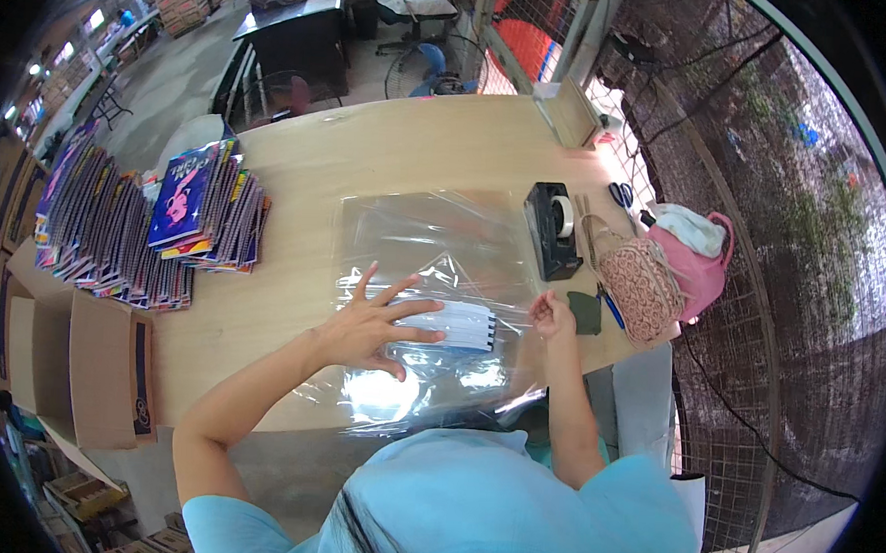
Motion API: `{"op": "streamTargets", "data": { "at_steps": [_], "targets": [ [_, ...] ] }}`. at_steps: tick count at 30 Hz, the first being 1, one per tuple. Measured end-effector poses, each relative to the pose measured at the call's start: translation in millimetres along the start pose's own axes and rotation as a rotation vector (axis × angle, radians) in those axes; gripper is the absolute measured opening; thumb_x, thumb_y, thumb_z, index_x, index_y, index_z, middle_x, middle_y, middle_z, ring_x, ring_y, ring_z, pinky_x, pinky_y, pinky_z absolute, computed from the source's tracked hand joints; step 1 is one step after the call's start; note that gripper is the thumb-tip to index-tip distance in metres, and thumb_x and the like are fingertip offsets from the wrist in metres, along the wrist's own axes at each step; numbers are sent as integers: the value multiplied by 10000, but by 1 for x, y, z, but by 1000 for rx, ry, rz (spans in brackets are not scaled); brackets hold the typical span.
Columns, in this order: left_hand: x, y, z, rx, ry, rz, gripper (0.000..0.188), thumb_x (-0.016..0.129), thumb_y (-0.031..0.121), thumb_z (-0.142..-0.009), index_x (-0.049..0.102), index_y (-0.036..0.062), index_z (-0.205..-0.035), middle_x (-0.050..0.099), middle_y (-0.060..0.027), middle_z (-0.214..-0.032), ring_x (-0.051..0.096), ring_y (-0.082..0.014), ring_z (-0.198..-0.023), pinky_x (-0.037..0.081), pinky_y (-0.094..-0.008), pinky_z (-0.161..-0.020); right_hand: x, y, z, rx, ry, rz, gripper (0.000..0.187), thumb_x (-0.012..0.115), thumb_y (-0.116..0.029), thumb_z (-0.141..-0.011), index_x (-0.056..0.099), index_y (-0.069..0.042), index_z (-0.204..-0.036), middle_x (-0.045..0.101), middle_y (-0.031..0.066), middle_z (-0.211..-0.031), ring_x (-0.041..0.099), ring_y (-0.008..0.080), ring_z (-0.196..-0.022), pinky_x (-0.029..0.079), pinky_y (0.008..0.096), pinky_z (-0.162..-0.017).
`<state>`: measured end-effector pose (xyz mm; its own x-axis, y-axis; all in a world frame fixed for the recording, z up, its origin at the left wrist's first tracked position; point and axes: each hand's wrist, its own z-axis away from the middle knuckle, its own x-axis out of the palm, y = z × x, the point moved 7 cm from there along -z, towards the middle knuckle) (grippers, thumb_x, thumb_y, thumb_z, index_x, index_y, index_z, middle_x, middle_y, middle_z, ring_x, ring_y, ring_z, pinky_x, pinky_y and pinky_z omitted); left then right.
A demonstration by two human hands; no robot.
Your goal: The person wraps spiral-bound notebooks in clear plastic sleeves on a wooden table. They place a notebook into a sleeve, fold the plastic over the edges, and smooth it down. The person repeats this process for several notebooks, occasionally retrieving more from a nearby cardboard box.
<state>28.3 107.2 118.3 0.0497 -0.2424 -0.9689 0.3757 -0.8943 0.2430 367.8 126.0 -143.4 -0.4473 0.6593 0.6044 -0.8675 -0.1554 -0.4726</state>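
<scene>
A large clear plastic sheet [406,225] lies on the wooden table in front of me, wrinkled and shining with reflections. On it, or under a layer of it, is a small white pad with a dark-toothed right edge [472,326], perhaps a binding. My left hand [380,323] is open, fingers spread, pressing over the left part of this pad. At the right border of the sheet, my right hand [554,314] has its fingers curled together; what they pinch, if anything, is too small to make out. A dark green square piece [583,313] lies just right of that hand.
A black tape dispenser [554,232], scissors [622,196], a blue pen [612,307], a patterned pouch [640,287] and a pink bag [699,270] crowd the right side. Stacked spiral notebooks [181,203] stand at left, above an open cardboard box [103,359]. Wire mesh borders the right.
</scene>
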Motion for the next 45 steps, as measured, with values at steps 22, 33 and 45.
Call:
{"op": "streamTargets", "data": {
  "at_steps": [22, 33, 45],
  "targets": [
    [-42, 19, 20, -169, 908, 561, 263, 673, 303, -833, 666, 181, -1065, 452, -86, -1377, 321, -299, -1352, 153, -577, -1088, 222, -1, 278, -1059, -548, 1551, 779, 773, -273, -740, 367, -116, -1386, 598, 156, -1065, 561, 296, -1064, 488, 393, -844],
    [0, -15, 24, -292, 381, 317, 543, 792, 369, -715, 559, 127, -1142, 410, -143, -1387, 421, -279, -1253, 378, -460, -958, 192, -27, 284, -1210, -669, 710, 342, 755, -182, -739, 595, -21, -995, 426, 175, -1370, 411, 291, -1270, 349, 457, -1033],
    [26, -40, 22, -711, 968, 634, 266, 804, 113, -679, 561, 14, -639, 563, -85, -703, 496, -179, -554, 404, -312, -531, 213, -14, 214, -1003, -619, 754, 187, 663, 42, -798, 608, -4, -971, 531, 161, -1205, 626, 195, -878, 486, 268, -749]
  ]
}}
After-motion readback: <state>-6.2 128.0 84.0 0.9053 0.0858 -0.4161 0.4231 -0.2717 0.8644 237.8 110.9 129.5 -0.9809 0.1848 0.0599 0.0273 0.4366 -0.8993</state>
